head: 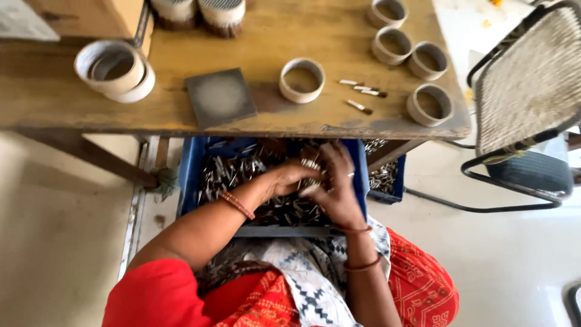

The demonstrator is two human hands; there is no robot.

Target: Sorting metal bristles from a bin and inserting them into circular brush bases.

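A blue plastic crate (189, 169) rests on my lap under the table edge, filled with several small silvery metal pieces (233, 172). My left hand (289, 177) and my right hand (336, 188) meet over the crate's right half. Both hands close around a small bunch of the metal pieces (311, 165) between the fingers. On the wooden table (339, 36) above lie a few loose small sticks with metal tips (362, 91) beside a cardboard ring (302, 79).
Several more cardboard rings (429, 104) stand at the table's right, and two tape-like rolls (115, 69) at its left. A dark square pad (219, 97) lies near the front edge. A woven-seat metal chair (528, 79) stands to the right. A second crate (387, 177) is behind.
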